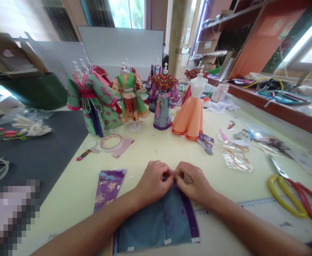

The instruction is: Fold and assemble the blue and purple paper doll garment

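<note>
Counter (pixel 145 149), one, pale: we find it spread with loose goods, so a sweeping forearm could push small pieces about.
Dressed stands, one row, far side, the orange skirt (pixel 189 115) among them: well apart from both hands; low risk, we judge.
Blue cloth (pixel 142 227), one, with a purple band (pixel 191 213) along its right side: lying on the counter nearest us, top edge up between the two hands. An uneven pull there could pucker the cloth or set its edges out of line.
Scissors (pixel 300 193), one pair, yellow and red handles: to the right, beyond the right forearm; an elbow swung wide could knock them.
Left hand (pixel 156 179), one: thumb and fingers pinched together on the cloth's top edge.
Right hand (pixel 195 181), one: likewise pinched, close beside the left. If either slackens first, we could lose the alignment; what lies between the fingertips we cannot tell.
Purple patterned piece (pixel 108 188), one: left of the left forearm, partly hidden behind it; a dragging arm could crease it.
White tabs (pixel 168 242), several, on the cloth's lower edge: rubbing could lift them.
</note>
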A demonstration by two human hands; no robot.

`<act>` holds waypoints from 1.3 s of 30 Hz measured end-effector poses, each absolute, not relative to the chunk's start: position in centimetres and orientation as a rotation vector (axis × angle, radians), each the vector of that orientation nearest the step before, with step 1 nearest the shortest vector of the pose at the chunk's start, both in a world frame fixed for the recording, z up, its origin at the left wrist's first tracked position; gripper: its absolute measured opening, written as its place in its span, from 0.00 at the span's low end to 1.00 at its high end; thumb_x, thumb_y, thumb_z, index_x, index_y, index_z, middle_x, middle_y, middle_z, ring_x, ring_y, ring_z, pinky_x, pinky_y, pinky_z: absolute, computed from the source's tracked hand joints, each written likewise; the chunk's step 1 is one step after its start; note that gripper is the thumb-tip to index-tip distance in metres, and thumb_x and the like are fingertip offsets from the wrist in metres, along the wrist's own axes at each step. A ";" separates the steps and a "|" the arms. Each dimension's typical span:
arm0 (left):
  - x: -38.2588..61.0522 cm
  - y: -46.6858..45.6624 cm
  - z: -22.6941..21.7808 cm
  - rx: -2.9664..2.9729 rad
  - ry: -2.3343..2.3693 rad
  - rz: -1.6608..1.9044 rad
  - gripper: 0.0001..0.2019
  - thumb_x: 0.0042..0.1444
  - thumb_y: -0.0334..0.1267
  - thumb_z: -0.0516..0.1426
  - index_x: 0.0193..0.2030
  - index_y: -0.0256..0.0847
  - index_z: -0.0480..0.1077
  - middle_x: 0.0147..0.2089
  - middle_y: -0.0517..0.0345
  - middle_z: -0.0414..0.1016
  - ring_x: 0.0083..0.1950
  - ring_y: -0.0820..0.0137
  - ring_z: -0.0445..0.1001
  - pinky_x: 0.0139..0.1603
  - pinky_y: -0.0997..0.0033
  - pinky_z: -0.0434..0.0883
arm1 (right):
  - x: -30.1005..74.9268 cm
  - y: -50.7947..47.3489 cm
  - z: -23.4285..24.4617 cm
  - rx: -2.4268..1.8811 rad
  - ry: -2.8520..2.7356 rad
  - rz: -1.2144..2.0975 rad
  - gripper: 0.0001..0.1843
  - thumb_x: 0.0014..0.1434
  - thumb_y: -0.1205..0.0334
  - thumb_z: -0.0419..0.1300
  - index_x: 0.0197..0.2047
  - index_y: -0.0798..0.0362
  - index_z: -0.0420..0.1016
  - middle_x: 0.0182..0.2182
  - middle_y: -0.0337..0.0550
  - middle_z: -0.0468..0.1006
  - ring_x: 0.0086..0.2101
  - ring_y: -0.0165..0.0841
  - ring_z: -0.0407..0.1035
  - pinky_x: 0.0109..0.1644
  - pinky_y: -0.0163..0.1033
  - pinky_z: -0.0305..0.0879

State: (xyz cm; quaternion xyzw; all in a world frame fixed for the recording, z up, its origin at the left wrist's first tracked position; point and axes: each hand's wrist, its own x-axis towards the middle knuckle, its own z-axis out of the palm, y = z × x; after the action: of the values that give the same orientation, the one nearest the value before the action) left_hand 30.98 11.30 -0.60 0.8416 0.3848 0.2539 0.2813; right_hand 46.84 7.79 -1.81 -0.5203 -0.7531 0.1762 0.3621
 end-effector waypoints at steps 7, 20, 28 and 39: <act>30.9 11.3 -0.6 2.209 1.044 0.654 0.06 0.49 0.30 0.53 0.23 0.38 0.67 0.25 0.61 0.70 0.31 0.73 0.67 0.38 0.71 0.60 | 47.3 7.8 -1.9 -1.386 -1.911 0.661 0.07 0.49 0.72 0.49 0.29 0.54 0.66 0.21 0.36 0.65 0.22 0.28 0.58 0.26 0.32 0.53; 30.9 11.3 -0.9 2.216 1.037 0.661 0.06 0.49 0.30 0.54 0.22 0.38 0.66 0.24 0.61 0.70 0.30 0.72 0.67 0.38 0.70 0.61 | 47.0 7.9 -2.2 -1.368 -1.930 0.553 0.05 0.49 0.72 0.52 0.24 0.54 0.62 0.22 0.36 0.66 0.23 0.27 0.59 0.27 0.32 0.53; 30.9 11.4 -0.6 2.178 1.056 0.677 0.06 0.48 0.29 0.53 0.22 0.38 0.67 0.24 0.61 0.70 0.29 0.73 0.66 0.35 0.72 0.61 | 47.2 7.8 -2.2 -1.381 -1.899 0.672 0.05 0.52 0.71 0.51 0.29 0.53 0.65 0.23 0.36 0.67 0.24 0.28 0.60 0.27 0.32 0.54; 30.9 11.2 -0.5 2.188 1.056 0.685 0.06 0.48 0.29 0.53 0.22 0.38 0.66 0.24 0.61 0.70 0.29 0.73 0.66 0.36 0.71 0.61 | 47.0 7.7 -2.0 -1.379 -1.916 0.597 0.05 0.49 0.72 0.52 0.26 0.54 0.65 0.22 0.36 0.67 0.23 0.27 0.59 0.27 0.32 0.54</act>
State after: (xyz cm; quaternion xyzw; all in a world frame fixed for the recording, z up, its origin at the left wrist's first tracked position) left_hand 30.92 11.18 -0.53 0.8258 0.3986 0.2586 0.3038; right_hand 47.03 7.74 -2.00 -0.5312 -0.7384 0.2300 0.3461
